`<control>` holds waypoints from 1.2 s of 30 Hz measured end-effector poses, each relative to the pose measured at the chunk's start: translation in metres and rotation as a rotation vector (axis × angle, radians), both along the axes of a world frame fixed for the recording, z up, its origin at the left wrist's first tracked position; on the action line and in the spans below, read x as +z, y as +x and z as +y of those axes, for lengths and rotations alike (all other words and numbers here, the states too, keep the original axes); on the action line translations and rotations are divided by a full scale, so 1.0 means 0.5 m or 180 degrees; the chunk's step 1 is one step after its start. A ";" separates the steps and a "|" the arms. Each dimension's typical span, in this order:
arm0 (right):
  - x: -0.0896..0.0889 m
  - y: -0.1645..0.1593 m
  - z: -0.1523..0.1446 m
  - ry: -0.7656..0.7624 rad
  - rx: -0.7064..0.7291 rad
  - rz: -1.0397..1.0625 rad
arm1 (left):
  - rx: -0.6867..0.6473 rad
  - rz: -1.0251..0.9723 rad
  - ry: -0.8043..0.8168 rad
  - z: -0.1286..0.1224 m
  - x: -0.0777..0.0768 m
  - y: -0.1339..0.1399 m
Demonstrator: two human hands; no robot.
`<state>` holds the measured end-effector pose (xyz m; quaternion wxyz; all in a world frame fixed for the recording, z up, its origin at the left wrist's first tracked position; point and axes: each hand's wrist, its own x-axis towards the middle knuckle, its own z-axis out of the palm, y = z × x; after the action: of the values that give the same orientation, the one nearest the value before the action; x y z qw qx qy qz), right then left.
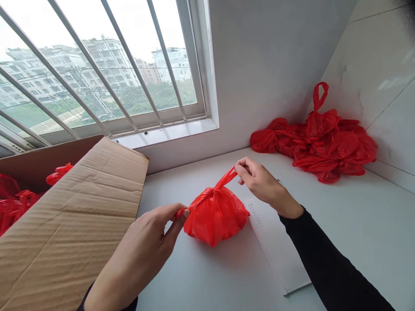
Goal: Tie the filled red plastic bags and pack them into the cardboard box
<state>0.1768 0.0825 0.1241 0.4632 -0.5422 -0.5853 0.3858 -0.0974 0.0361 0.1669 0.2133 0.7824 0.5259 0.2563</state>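
A full red plastic bag point(215, 218) rests on the white tabletop, its neck twisted into what looks like a knot on top. My left hand point(158, 233) pinches one handle end of the bag at its left side. The other handle, stretched up and to the right, is pinched between the thumb and fingers of my right hand point(257, 179). Both handles are drawn taut, away from each other. What lies inside the bag cannot be made out.
On the left stands an open cardboard box point(97, 203) with red bags point(22, 203) inside. A heap of red plastic bags point(324, 142) lies in the back right corner. A white sheet with writing point(275, 246) lies under my right arm. Behind is a barred window point(129, 77).
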 end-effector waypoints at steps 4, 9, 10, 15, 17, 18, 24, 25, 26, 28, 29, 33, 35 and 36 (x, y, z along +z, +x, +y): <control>0.015 -0.018 -0.017 -0.0407 0.0180 0.1350 | -0.0005 0.0810 0.0061 0.002 -0.005 0.036; 0.006 -0.038 -0.010 -0.0929 0.0442 0.2865 | 0.0160 -0.0497 0.0007 0.000 -0.021 0.113; 0.001 -0.041 -0.006 -0.1076 0.0437 0.3125 | 0.0080 -0.0873 -0.0135 -0.003 -0.024 0.125; -0.022 -0.054 0.016 -0.1540 0.0518 0.3945 | -0.0069 -0.1907 -0.0575 -0.008 -0.027 0.139; -0.030 -0.060 0.021 -0.1583 0.0496 0.3973 | -0.0035 -0.2175 -0.0668 -0.008 -0.024 0.133; -0.035 -0.061 0.025 -0.1584 0.0448 0.3986 | -0.0055 -0.2190 -0.0781 -0.010 -0.021 0.131; -0.077 -0.055 0.054 -0.1447 -0.0032 0.3930 | -0.0599 -0.0052 -0.0876 -0.065 0.002 0.138; -0.083 -0.053 0.058 -0.1445 -0.0030 0.3883 | -0.0792 0.0182 -0.0723 -0.074 0.004 0.140; -0.087 -0.050 0.060 -0.1449 0.0007 0.3833 | -0.0999 0.0336 -0.0610 -0.080 0.004 0.140; -0.091 -0.044 0.063 -0.1441 0.0106 0.3726 | -0.1264 0.0523 -0.0529 -0.080 0.003 0.139; -0.092 -0.040 0.064 -0.1417 0.0130 0.3674 | -0.1235 0.0559 -0.0498 -0.075 0.001 0.138; -0.089 -0.028 0.063 -0.1192 0.0012 0.3502 | -0.0335 0.0401 -0.0162 -0.029 -0.024 0.134; -0.087 -0.025 0.062 -0.1066 -0.0050 0.3444 | 0.0005 0.0377 0.0029 -0.003 -0.057 0.134; -0.085 -0.024 0.061 -0.1017 -0.0073 0.3423 | 0.0015 0.0431 0.0073 0.009 -0.077 0.136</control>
<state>0.1645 0.1130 0.0814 0.6127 -0.3390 -0.1950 0.6868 -0.0297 0.0407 0.1284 0.1676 0.7992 0.5380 0.2093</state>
